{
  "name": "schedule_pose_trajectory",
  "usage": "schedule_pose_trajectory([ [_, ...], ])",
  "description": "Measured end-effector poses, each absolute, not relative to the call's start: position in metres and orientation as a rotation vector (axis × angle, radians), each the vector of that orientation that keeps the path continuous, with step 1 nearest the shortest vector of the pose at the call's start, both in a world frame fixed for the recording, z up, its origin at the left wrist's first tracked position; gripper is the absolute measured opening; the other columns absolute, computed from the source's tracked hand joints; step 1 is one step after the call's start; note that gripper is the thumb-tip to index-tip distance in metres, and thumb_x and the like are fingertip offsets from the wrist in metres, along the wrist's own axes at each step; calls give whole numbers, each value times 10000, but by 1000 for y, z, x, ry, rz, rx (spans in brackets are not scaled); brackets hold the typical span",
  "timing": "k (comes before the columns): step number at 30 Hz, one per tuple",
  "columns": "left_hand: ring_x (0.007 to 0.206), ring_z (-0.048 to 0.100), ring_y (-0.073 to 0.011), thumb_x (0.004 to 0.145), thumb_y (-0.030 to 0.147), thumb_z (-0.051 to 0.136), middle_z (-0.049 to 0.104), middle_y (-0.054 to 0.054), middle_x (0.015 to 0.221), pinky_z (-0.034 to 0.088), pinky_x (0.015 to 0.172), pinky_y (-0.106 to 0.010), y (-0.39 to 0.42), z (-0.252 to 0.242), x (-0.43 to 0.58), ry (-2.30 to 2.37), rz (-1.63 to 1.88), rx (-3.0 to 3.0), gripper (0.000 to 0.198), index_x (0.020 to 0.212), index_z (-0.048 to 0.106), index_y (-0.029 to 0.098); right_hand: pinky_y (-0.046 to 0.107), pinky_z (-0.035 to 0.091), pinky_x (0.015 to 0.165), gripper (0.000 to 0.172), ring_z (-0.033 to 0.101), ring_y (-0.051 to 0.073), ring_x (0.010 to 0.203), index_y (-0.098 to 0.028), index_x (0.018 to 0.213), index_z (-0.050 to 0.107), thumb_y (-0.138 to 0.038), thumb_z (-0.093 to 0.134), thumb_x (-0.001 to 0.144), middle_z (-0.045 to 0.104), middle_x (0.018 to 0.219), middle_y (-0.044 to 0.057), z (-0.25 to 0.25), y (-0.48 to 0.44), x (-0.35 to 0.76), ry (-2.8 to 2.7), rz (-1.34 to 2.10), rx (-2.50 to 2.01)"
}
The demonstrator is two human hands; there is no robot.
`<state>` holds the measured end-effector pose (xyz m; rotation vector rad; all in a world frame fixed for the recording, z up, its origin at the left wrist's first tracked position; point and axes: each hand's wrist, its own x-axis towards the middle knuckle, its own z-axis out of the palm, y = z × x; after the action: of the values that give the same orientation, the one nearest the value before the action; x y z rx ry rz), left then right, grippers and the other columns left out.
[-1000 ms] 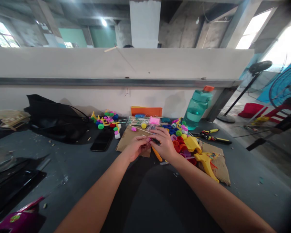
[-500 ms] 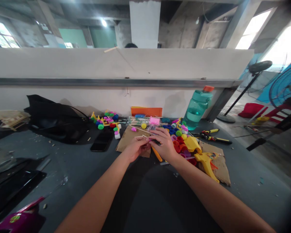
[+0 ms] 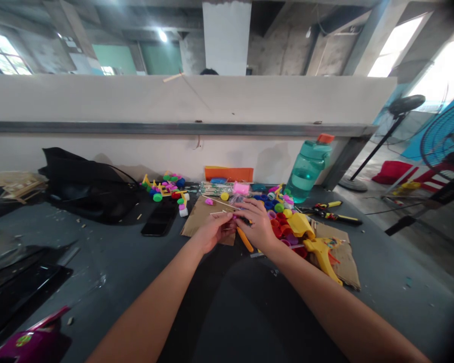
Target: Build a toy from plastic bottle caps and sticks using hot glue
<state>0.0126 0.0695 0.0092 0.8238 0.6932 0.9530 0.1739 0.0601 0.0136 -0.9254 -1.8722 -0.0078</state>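
Note:
My left hand (image 3: 212, 233) is closed in a pinch around thin wooden sticks (image 3: 218, 213), over the near part of a cardboard piece (image 3: 196, 218). Against its fingertips, my right hand (image 3: 258, 225) curls with its fingers bent; a small pink-purple bit shows between the two hands, too hidden to name. An orange-yellow rod (image 3: 245, 240) lies under my right hand. Right beside that hand are several coloured bottle caps (image 3: 279, 225) and a yellow piece (image 3: 301, 225).
A yellow glue gun (image 3: 324, 258) lies on cardboard at the right, near pliers (image 3: 344, 219) and a teal bottle (image 3: 307, 169). Left are a phone (image 3: 159, 220), small coloured assemblies (image 3: 165, 188) and a black bag (image 3: 87, 189). A purple tool (image 3: 34, 343) is at the lower left.
The fingers of my right hand have shifted slightly at the pinch. Both arms otherwise keep their place.

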Motion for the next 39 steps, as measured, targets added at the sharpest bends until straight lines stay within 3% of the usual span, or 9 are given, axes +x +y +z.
schedule_pose_trajectory([
  [7, 618, 575, -100, 638, 250, 767, 636, -25, 668, 462, 633, -232, 69, 11, 13, 678, 995, 843, 183, 728, 686, 113, 456, 418, 952, 225, 506, 235, 1113, -266, 980, 678, -201, 628, 770, 663, 1092, 38, 13, 58, 173, -1899, 9, -940],
  [15, 610, 571, -104, 668, 277, 744, 628, -29, 645, 460, 626, -232, 69, 11, 14, 721, 983, 864, 179, 723, 682, 119, 464, 425, 940, 154, 507, 240, 1111, -256, 892, 695, -189, 598, 792, 675, 1064, 34, 12, 60, 174, -1883, -33, -936],
  [21, 606, 568, -103, 656, 278, 751, 635, -32, 647, 445, 622, -233, 71, 8, 14, 711, 1012, 897, 189, 724, 691, 112, 469, 415, 950, 231, 505, 243, 1116, -268, 983, 675, -204, 629, 766, 662, 1088, 40, 11, 60, 175, -1912, -17, -942],
  [25, 629, 575, -108, 668, 295, 743, 641, -35, 669, 451, 645, -242, 72, 7, 14, 706, 999, 902, 201, 746, 694, 116, 474, 415, 943, 153, 505, 245, 1114, -263, 904, 688, -204, 607, 788, 672, 1065, 40, 11, 60, 175, -1894, -29, -952],
  [32, 611, 559, -95, 638, 274, 765, 626, -19, 649, 441, 637, -231, 71, 7, 14, 717, 1009, 898, 202, 732, 689, 112, 472, 411, 947, 207, 499, 254, 1122, -251, 957, 670, -204, 639, 758, 662, 1087, 39, 12, 58, 174, -1912, -28, -958],
  [35, 622, 567, -101, 652, 270, 756, 628, -25, 667, 450, 632, -228, 71, 8, 14, 690, 996, 866, 195, 743, 685, 112, 478, 406, 944, 145, 494, 259, 1128, -245, 898, 676, -207, 630, 767, 663, 1086, 38, 13, 59, 175, -1909, -31, -972],
  [39, 688, 597, -137, 764, 493, 600, 645, -58, 751, 479, 637, -246, 69, 10, 18, 543, 995, 564, 383, 882, 675, 137, 477, 393, 946, 97, 494, 255, 1121, -256, 856, 688, -241, 633, 778, 668, 1070, 30, 15, 55, 170, -1930, -23, -971],
])
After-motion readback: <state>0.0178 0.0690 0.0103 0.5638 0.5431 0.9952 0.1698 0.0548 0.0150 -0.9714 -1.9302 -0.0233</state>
